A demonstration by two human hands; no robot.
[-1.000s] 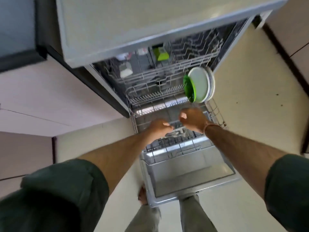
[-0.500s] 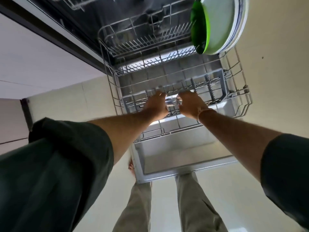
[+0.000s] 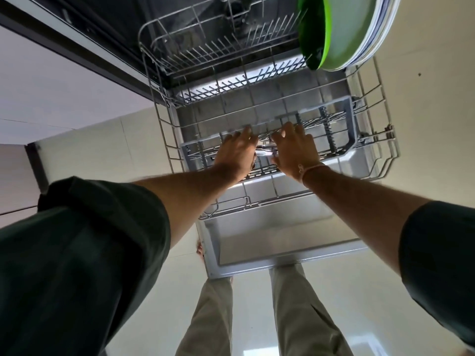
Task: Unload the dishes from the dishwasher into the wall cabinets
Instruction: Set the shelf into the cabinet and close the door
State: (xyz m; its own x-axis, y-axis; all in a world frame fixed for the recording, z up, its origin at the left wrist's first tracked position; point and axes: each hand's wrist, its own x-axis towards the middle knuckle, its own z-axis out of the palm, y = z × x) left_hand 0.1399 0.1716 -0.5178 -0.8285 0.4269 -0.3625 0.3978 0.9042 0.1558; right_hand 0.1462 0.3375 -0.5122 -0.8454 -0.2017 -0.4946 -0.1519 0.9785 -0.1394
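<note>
The dishwasher's lower wire rack point(image 3: 381, 140) is pulled out over the open door point(image 3: 282, 242). A grey cutlery basket point(image 3: 348, 119) lies across it. My left hand point(image 3: 237, 152) and my right hand point(image 3: 295, 150) are side by side over the basket's middle, fingers stretched forward onto it. Shiny cutlery point(image 3: 264, 150) shows in the gap between my thumbs; what lies beneath my palms is hidden. At the rack's far right corner stand a dark green dish point(image 3: 311, 34), a pale green plate point(image 3: 349, 29) and white plates point(image 3: 384, 34) on edge.
The dark dishwasher interior point(image 3: 180, 19) opens beyond the rack. A cabinet front point(image 3: 51, 80) runs along the left. My legs point(image 3: 295, 317) stand at the door's near edge on a pale tiled floor point(image 3: 424, 98).
The camera has come closer to the rack. Both hands have gone from loosely curled above the basket to stretched out on it, fingers reaching further in.
</note>
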